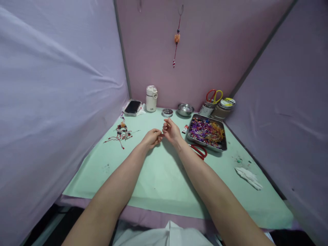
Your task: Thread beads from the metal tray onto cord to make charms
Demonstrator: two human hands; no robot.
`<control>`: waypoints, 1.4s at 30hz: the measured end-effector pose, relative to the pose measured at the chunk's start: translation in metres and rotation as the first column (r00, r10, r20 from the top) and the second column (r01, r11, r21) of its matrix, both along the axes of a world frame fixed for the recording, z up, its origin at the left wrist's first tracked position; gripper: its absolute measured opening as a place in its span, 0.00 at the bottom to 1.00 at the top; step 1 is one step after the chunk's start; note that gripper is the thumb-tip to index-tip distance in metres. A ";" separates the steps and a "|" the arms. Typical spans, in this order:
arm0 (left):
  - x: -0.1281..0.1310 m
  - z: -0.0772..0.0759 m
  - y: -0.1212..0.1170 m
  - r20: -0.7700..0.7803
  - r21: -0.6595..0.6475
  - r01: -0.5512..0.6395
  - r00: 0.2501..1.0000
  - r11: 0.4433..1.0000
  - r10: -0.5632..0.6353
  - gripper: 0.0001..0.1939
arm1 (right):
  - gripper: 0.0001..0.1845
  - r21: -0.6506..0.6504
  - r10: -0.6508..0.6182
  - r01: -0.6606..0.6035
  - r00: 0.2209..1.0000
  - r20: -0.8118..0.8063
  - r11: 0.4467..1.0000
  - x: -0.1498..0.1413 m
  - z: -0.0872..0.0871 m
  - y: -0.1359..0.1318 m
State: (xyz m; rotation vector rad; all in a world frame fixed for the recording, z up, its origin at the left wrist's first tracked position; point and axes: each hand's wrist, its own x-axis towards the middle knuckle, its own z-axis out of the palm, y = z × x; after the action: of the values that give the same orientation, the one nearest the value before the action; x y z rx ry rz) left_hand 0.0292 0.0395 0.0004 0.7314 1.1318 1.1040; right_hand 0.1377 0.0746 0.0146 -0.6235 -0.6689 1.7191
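Over the middle of the table, my left hand [152, 138] and my right hand [171, 131] are close together with their fingers curled in a pinch. A short stretch of thin red cord [161, 135] shows between them; the rest is hidden by my fingers. Red-handled scissors [200, 151] lie partly behind my right forearm. To the left of my left hand lie finished-looking beaded cords [123, 132] with dark, orange and clear beads and red ends. Right of my right hand is a metal tray [220, 149] holding a heap of purple beads and orange threads.
Along the back stand a phone [133, 106] on a clear box, a white bottle [151, 99], a small round dish [167, 112], a metal bowl [186, 109] and jars [223, 109]. A white glove [248, 178] lies at right. A beaded pendant [177, 38] hangs on the back curtain.
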 end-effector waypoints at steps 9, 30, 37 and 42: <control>-0.003 -0.001 -0.002 -0.134 0.011 0.146 0.981 0.989 -0.144 0.07 | 0.10 -0.036 -0.010 0.009 0.999 -0.040 0.999 0.002 -0.010 0.003; -0.020 0.008 0.007 0.161 0.053 0.045 0.986 0.998 -0.053 0.04 | 0.07 0.104 -0.273 -0.394 -0.401 0.875 0.913 0.146 0.011 -0.103; -0.027 0.015 0.008 0.384 -0.112 0.035 0.923 0.993 0.011 0.07 | 0.12 0.114 -0.296 -0.323 -0.595 0.747 0.939 0.142 0.002 -0.108; -0.032 0.021 0.007 0.506 -0.171 0.085 0.862 0.982 0.014 0.09 | 0.09 0.089 -0.280 -0.339 -0.570 0.773 0.936 0.151 -0.005 -0.099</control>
State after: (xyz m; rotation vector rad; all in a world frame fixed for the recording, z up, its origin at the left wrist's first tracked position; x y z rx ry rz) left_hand -0.0030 0.0461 0.0216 0.2809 0.7507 1.0582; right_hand 0.2886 -0.0242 0.0100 -2.0335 -2.3603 0.1524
